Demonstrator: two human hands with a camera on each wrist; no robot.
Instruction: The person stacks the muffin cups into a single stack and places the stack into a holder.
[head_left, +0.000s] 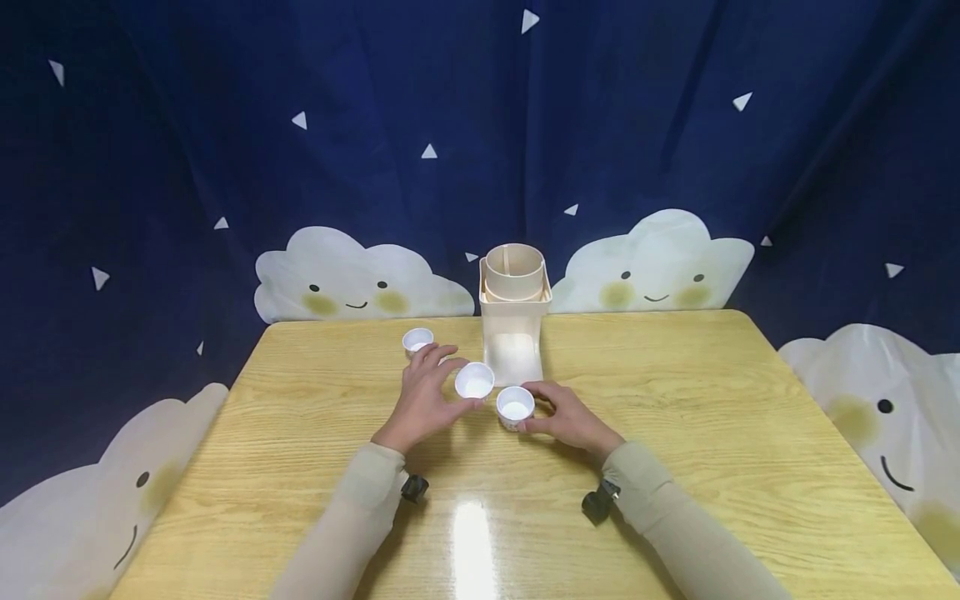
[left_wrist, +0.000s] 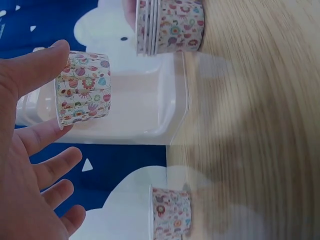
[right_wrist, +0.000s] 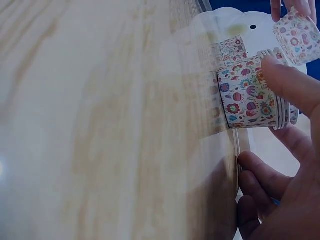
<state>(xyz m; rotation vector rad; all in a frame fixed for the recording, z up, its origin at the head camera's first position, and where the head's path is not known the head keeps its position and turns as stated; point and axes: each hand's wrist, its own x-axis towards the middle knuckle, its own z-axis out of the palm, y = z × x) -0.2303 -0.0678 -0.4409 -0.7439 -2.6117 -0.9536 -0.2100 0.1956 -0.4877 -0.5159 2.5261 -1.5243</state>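
Note:
My left hand [head_left: 429,400] pinches one small flower-printed paper cup [left_wrist: 84,89] by its rim between thumb and index finger, raised above the table. The other left fingers are spread loosely away from it. With thumb and index finger, my right hand [head_left: 566,414] grips a nested stack of the same paper cups [right_wrist: 250,95], whose base is at the tabletop. Several rims show at the stack's open end. Another single cup [head_left: 417,340] stands on the table beyond my left fingers, its lower part partly hidden by them in the head view.
A cream plastic dispenser-like stand [head_left: 513,321] with a round open tube on top stands at the table's back middle. The wooden table [head_left: 645,375] ends at a dark blue curtain [head_left: 480,100] with cloud prints. Small black cameras [head_left: 597,503] sit at both wrists.

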